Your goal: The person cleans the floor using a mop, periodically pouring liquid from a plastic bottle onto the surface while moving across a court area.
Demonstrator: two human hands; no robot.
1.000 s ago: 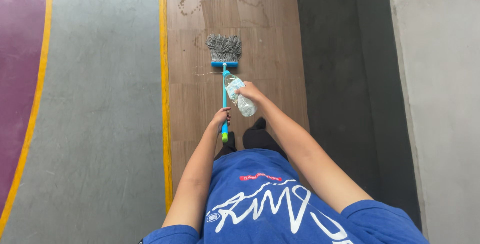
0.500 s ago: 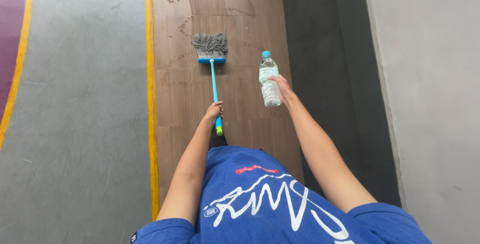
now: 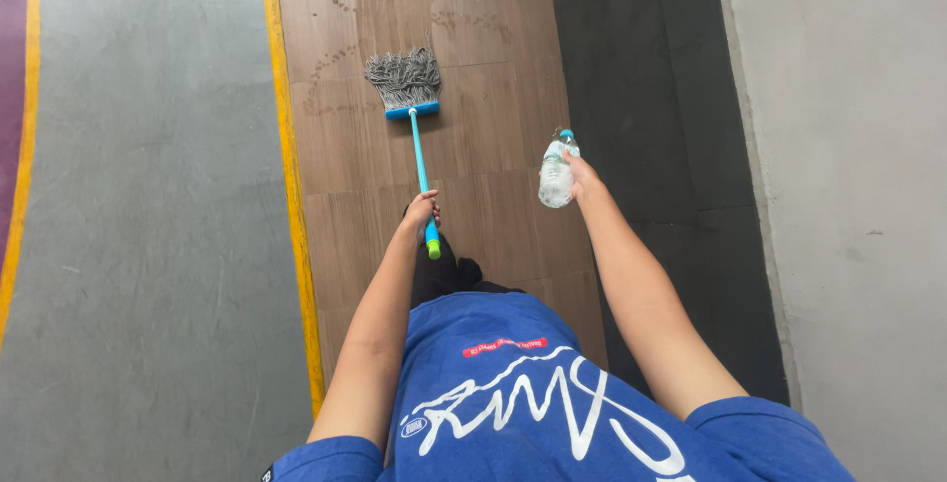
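My left hand (image 3: 421,212) grips the blue handle of a small mop (image 3: 416,132) near its green end. The mop's grey stringy head (image 3: 403,78) rests flat on the brown wood-look floor strip (image 3: 493,147) ahead of me. My right hand (image 3: 582,178) holds a clear plastic water bottle (image 3: 556,171) with a blue cap, upright, out to the right of the mop and above the edge of the brown strip. Trails of wet drops (image 3: 335,58) mark the floor around the mop head.
A yellow line (image 3: 291,196) borders the brown strip on the left, with grey floor (image 3: 148,225) beyond it. A dark strip (image 3: 671,117) runs along the right, then a pale grey wall or floor (image 3: 848,166). My dark shoes (image 3: 444,275) show below the mop handle.
My right hand has carried the bottle from over the mop handle out to the right and turned it upright. The mop head stays on the floor; the view has shifted slightly.
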